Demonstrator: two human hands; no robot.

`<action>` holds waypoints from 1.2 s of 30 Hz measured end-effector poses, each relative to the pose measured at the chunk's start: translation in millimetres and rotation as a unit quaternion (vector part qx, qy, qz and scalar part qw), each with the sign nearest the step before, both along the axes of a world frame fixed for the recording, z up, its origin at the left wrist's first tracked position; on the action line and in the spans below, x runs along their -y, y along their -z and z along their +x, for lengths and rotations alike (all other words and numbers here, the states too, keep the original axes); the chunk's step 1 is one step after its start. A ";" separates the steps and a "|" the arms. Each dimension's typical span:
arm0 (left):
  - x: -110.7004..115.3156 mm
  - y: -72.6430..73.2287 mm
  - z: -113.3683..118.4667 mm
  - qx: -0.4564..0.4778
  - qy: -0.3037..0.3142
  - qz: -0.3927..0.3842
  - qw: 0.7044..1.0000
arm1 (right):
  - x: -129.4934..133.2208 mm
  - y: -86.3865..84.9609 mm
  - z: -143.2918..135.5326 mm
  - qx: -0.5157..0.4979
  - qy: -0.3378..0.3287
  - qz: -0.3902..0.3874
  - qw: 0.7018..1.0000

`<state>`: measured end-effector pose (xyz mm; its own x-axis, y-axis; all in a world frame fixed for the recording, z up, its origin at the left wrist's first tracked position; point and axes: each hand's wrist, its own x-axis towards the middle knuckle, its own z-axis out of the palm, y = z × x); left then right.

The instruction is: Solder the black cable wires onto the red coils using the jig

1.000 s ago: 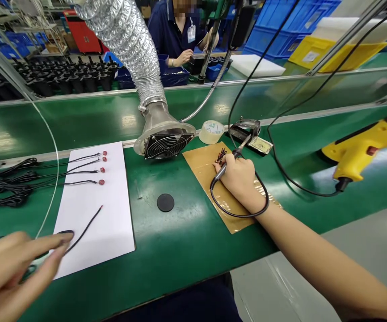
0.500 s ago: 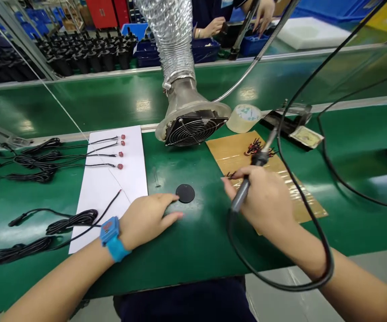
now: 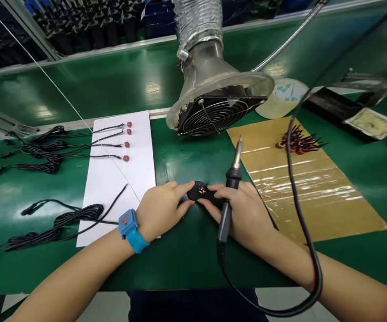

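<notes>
I see both hands meeting over a small black disc [image 3: 200, 192] on the green counter [image 3: 180, 250]. My left hand [image 3: 161, 210], with a blue wrist strap [image 3: 129, 230], touches the disc's left edge with its fingertips. My right hand [image 3: 243, 212] pinches the disc's right edge while gripping a soldering iron [image 3: 231, 188], tip pointing up and away. Just behind stands a fume extractor fan [image 3: 218, 112]. Left lies white paper [image 3: 116, 179] with red-tipped black wires [image 3: 113, 144]; right, a tan sheet [image 3: 307, 188].
</notes>
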<state>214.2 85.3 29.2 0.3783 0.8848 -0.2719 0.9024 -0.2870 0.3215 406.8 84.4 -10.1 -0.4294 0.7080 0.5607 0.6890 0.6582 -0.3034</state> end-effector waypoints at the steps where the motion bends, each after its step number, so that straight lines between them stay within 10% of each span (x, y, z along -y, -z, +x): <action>1: -0.4 -0.7 0.3 0.014 -0.011 -0.003 1.000 | 0.5 0.4 1.9 -0.015 0.002 -0.012 1.000; 11: -9.4 -5.9 10.2 0.156 -0.102 -0.009 0.982 | 0.4 1.2 3.1 -0.130 -0.036 -0.106 0.985; 36: -6.6 0.4 5.8 0.071 -0.055 -0.027 0.996 | -6.1 11.5 -1.5 -0.162 -0.041 -0.185 0.968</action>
<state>220.0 92.0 28.8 0.3179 0.9087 -0.2705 0.8720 -0.1683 0.4596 405.3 90.5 -21.6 -0.3366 0.8573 0.3896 0.4682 0.5114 -0.7206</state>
